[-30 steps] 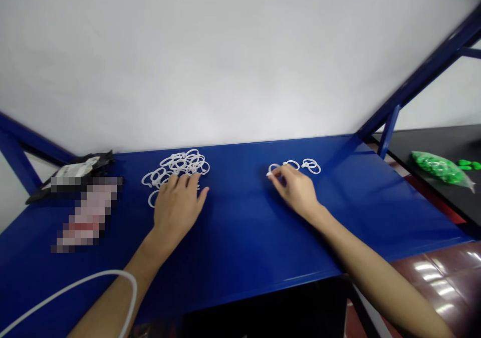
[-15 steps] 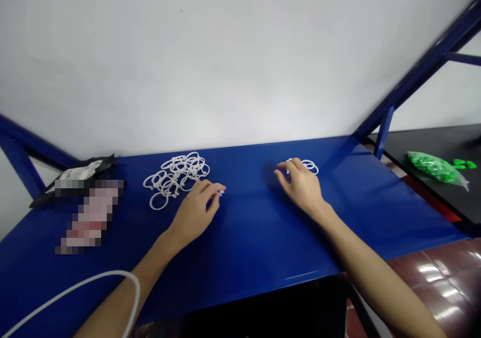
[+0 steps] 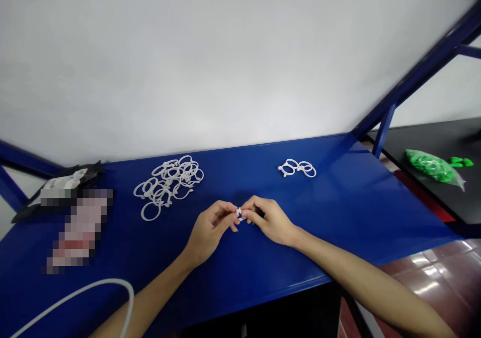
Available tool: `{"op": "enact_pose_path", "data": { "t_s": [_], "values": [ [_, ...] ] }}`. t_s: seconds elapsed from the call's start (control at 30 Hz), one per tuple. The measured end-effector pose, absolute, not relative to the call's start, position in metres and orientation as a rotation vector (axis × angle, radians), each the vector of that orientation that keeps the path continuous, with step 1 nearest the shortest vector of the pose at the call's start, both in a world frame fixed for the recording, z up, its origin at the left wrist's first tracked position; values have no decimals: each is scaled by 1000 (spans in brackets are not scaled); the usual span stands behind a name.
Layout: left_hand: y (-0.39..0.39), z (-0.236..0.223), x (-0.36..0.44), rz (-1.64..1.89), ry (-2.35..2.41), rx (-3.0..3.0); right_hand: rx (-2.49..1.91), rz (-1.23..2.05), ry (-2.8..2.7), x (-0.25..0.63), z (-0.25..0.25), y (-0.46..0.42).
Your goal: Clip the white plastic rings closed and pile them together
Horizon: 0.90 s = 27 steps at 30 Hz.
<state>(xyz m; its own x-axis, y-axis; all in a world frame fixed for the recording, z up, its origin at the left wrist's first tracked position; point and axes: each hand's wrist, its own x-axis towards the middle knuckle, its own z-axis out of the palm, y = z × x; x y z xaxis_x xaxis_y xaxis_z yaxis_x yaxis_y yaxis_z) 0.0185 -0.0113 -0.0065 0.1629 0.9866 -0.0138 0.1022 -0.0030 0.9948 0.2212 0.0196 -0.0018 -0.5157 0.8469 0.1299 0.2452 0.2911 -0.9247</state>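
My left hand and my right hand meet over the middle of the blue table. Between their fingertips they pinch a white plastic ring with a small clasp, both hands closed on it. Fingers cover most of that ring, so whether its clasp is fastened cannot be seen. To the left, beyond my left hand, lies a loose pile of similar white rings. A smaller group of white rings rests farther back on the right.
A black package and a blurred pinkish item lie at the left. One white cable loops over my left forearm. Blue frame bars flank the table. On a black table at right sits a bag of green pieces.
My right hand has left the small group of rings and come inward to the table's middle. My left hand has moved right and nearer, and both now grip the same ring.
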Motion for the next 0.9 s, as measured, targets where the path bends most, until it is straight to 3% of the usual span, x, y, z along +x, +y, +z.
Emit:
{"op": "enact_pose_path", "data": {
  "t_s": [0.43, 0.8, 0.9],
  "values": [
    [-20, -22, 25, 1244, 1128, 1637, -897, 810, -2114, 218, -5, 8],
    [-10, -13, 18, 1265, 1116, 2288, -836, 517, -2288, 219, -8, 15],
    [7, -9, -5, 1208, 1358, 2516, -963, 423, -2241, 229, -3, 30]
  ]
}}
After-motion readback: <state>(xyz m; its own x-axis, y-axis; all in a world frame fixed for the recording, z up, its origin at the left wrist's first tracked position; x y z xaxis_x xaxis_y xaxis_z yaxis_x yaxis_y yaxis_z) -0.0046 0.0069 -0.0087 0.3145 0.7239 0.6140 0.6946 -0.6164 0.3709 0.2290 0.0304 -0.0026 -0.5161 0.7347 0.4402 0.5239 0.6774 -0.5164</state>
